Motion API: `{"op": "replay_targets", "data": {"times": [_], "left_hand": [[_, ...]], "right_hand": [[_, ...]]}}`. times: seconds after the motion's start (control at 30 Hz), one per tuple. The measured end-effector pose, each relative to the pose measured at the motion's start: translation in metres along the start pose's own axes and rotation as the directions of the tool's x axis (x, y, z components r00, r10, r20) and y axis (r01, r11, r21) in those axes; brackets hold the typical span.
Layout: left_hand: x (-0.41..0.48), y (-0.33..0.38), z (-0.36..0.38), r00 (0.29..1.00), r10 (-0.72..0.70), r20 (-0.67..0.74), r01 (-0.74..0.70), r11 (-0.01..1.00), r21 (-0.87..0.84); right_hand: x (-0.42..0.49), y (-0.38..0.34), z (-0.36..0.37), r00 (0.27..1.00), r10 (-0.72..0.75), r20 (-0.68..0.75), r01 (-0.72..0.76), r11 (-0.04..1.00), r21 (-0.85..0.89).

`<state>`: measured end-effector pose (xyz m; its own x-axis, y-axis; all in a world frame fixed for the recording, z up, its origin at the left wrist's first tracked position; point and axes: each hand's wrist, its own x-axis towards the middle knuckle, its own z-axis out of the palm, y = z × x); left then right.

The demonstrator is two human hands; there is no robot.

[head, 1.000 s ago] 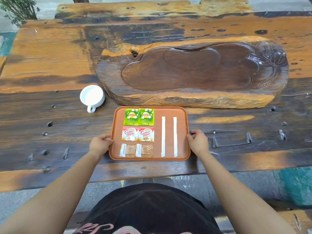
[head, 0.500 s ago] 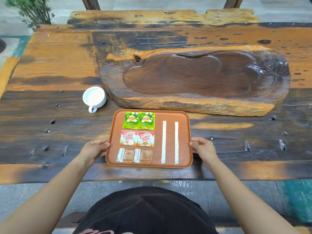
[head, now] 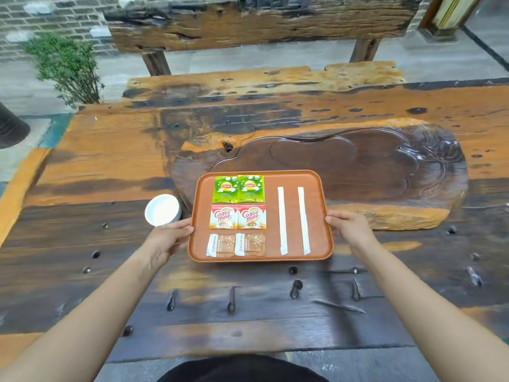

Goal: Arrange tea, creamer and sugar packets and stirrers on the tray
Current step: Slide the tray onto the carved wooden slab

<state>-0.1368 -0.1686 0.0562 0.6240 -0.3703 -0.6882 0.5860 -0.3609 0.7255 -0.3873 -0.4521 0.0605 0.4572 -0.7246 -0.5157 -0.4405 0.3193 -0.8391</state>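
A: Tray?
B: Orange-brown tray (head: 292, 177), rounded corners, held over the wooden table (head: 110, 150). Far edge overlaps the big carved wooden slab (head: 385, 166) in the view. Can't tell whether it rests on anything.

A: Hands?
B: Left hand (head: 168, 238) clamped on the tray's left rim, thumb on top, fingers underneath. Right hand (head: 351, 230) clamped on the right rim the same way, thumb over the edge. Both arms reach in from the bottom of the view.

A: What's on the tray?
B: Left half, three rows of two. Far row: two green tea packets (head: 238, 188), side by side, edges touching or slightly overlapping. Middle row: two red and white creamer packets (head: 238, 216), also touching. Near row: two brown sugar packets (head: 236, 245) with white ends on the left, flat, just beside each other. Right half: two white wrapped stirrers (head: 293, 220), lying lengthwise near to far, roughly parallel, apart from each other and apart from the packets.

A: Anything else close?
B: White cup (head: 162, 210) on the table just left of the tray, by the left hand's fingertips, partly hidden behind them. Can't tell if it touches the hand.

A: Background?
B: Heavy wooden bench (head: 261, 23) beyond the table, small green plant (head: 66, 64) far left, brick wall (head: 55, 12) behind. Black clothing (head: 239, 370) at the bottom edge.
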Motion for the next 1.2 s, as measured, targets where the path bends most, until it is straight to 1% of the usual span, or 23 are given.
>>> {"op": "replay_targets", "data": {"times": [0.2, 0.4, 0.63, 0.8, 1.03, 1.2], "left_hand": [[0.041, 0.056, 0.012, 0.999, 0.03, 0.043, -0.03, 1.0, 0.007], [0.077, 0.084, 0.026, 0.998, 0.066, -0.01, -0.066, 0.998, 0.003], [0.122, 0.088, 0.032, 0.999, 0.045, -0.026, -0.044, 0.998, 0.047], [0.14, 0.093, 0.05, 0.998, 0.042, -0.05, -0.038, 0.996, 0.08], [0.152, 0.085, 0.077, 0.993, 0.085, -0.087, -0.069, 0.983, 0.168], [0.151, 0.08, 0.089, 0.992, 0.119, -0.049, -0.105, 0.969, 0.224]], "right_hand": [[0.046, -0.053, 0.016, 0.999, -0.031, -0.044, 0.033, 0.999, 0.035], [0.094, -0.077, 0.029, 0.998, -0.001, -0.064, 0.0, 1.0, -0.003], [0.138, -0.077, 0.041, 0.996, 0.028, -0.085, -0.032, 0.998, -0.051], [0.166, -0.07, 0.039, 0.991, 0.024, -0.13, -0.037, 0.994, -0.101], [0.182, -0.052, 0.02, 0.977, 0.038, -0.209, -0.078, 0.979, -0.186], [0.187, -0.046, 0.005, 0.968, 0.056, -0.244, -0.11, 0.971, -0.214]]}}
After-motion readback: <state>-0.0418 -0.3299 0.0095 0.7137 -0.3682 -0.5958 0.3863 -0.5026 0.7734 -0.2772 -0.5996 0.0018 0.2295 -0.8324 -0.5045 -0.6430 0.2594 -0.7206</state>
